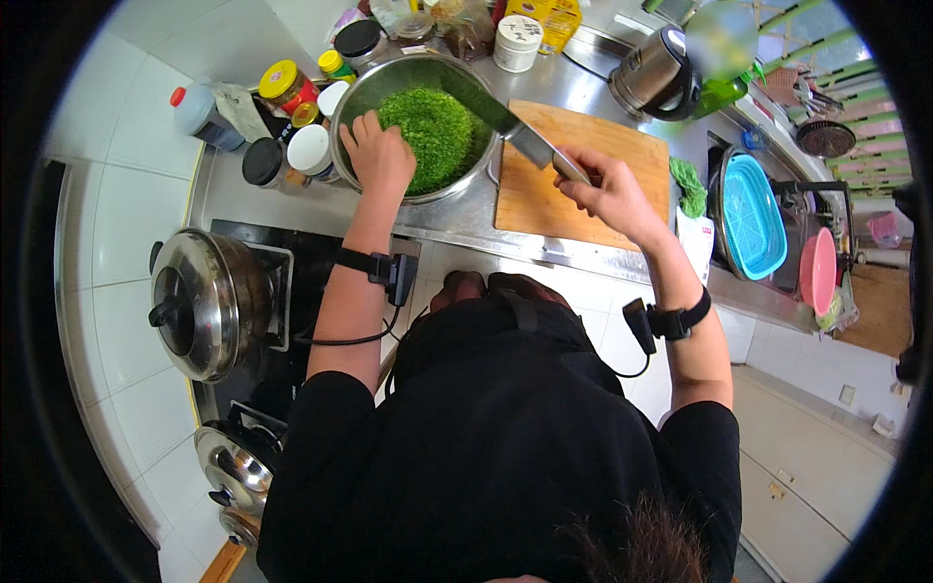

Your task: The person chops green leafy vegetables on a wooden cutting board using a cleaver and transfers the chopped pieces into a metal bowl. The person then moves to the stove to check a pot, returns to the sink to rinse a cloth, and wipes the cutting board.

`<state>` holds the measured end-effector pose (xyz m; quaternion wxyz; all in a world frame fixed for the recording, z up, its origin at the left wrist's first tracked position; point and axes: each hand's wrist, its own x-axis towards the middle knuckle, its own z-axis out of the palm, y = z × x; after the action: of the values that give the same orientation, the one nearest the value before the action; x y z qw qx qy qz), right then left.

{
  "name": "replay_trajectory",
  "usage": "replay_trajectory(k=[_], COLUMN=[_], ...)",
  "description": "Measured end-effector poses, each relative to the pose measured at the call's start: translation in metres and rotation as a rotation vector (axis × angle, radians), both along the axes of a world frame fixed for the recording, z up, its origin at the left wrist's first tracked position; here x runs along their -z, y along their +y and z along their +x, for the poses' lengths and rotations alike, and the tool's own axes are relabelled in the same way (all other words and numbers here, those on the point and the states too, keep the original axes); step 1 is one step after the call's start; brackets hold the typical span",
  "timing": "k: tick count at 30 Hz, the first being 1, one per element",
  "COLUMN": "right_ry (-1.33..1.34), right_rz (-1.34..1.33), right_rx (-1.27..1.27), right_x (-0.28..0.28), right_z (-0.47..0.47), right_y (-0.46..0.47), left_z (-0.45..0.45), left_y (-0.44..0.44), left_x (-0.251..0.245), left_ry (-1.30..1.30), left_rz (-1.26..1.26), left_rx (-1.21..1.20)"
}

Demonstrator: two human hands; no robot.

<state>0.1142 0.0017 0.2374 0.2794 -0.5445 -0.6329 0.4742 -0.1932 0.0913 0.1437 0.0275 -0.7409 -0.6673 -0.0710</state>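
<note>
A large steel bowl (pixel 466 186) holds finely chopped greens (pixel 430 135). My left hand (pixel 380 154) is at the bowl's left rim, its fingers reaching over the inside beside the greens; whether they touch the rim or the greens is unclear. In my right hand (pixel 609 186) is the handle of a kitchen cleaver (pixel 531 144). Its wide blade points up and left, over the bowl's right side, with the far end above the greens. Under the right hand and the handle lies a wooden cutting board (pixel 583 218), to the right of the bowl.
Jars, including a white tub (pixel 310 149), crowd the bowl's left and back. An electric kettle (pixel 649 73) stands behind the board. Right of it lie a green cloth (pixel 687 188) and a blue basket (pixel 751 218) at the sink. A lidded steel pot (pixel 211 306) sits on the stove at left.
</note>
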Motion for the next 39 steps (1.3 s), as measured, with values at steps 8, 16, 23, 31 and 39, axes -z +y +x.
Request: replay_trajectory(k=[8,16,23,31,39], right_ry=[0.561,0.32,0.409,0.435,0.473], right_rz=[-0.197,-0.365,-0.382,-0.429,-0.418], right_rx=[0.217,0.945,1.095,1.027,0.946], right_x=[0.026,0.138,0.181,0.193,0.201], right_z=[0.061,0.122,0.153,0.15,0.111], right_y=[-0.048,-0.132,-0.169,-0.163,-0.124], left_z=[0.036,0.137,0.191,0.2,0.187], left_y=[-0.009,-0.051,-0.063,-0.065,-0.055], left_x=[0.007,0.022,0.074,0.098,0.105], left_ry=[-0.198,-0.832,-1.672,-1.8,-1.785], left_rz=[0.281,0.169,-0.434,-0.436,-0.468], left_rx=[0.067,0.476,-0.222,-0.342,-0.354])
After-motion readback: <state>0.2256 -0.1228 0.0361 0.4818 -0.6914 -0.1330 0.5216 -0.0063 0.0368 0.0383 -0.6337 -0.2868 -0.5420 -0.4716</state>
